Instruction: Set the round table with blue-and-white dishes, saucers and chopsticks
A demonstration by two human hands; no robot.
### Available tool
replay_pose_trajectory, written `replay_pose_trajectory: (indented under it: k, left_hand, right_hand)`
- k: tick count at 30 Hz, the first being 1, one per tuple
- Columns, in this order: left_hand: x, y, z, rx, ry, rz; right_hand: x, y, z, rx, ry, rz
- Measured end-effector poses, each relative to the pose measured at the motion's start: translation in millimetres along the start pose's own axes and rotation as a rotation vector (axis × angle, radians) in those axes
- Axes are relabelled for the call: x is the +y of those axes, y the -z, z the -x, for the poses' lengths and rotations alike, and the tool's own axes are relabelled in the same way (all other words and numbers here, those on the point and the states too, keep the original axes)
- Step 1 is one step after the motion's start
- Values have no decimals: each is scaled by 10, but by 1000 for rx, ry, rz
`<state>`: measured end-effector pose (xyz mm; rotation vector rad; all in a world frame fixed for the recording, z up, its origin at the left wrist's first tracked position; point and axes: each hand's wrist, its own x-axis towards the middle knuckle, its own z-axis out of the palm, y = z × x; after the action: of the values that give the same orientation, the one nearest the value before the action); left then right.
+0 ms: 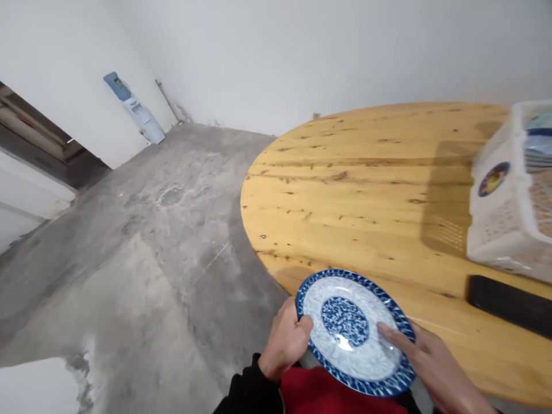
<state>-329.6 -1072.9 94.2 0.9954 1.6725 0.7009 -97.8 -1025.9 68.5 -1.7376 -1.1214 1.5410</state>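
Left hand (287, 336): fingertips concealed beneath the plate (345, 319). Right hand (425, 351): most fingertips concealed likewise; forearm (461, 386) cut off between four and five o'clock. White basket (495, 215), three o'clock: runs out of frame; contents (539, 144) indistinct, emblem (494, 179) blurred. Black object (511, 303), four o'clock: runs out of frame, kind uncertain. Water dispenser (144, 121), ten o'clock: markings (137, 107) too small to read. Black sleeve (252, 388), six o'clock: cut off by edge.

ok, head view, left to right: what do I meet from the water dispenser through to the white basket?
Water dispenser → thin pole → left hand → blue-and-white plate → right hand → white basket.
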Motion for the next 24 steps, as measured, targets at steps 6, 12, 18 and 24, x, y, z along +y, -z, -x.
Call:
replay_pose_trajectory:
  k: [6, 12, 18, 24]
  left_hand:
    - [-386, 611, 71, 57, 14, -14]
    - [-432, 833, -185, 56, 3, 57]
    - [-164, 999, -799, -22, 19, 11]
    - [212, 1079, -1510, -122, -31, -72]
  right_hand:
    - [-111, -721, 106, -117, 158, 19]
    - [-275, -982, -97, -56, 199, 54]
    - [-350, -1111, -547, -8, 76, -117]
    - [-426, -1117, -1070, 119, 68, -156]
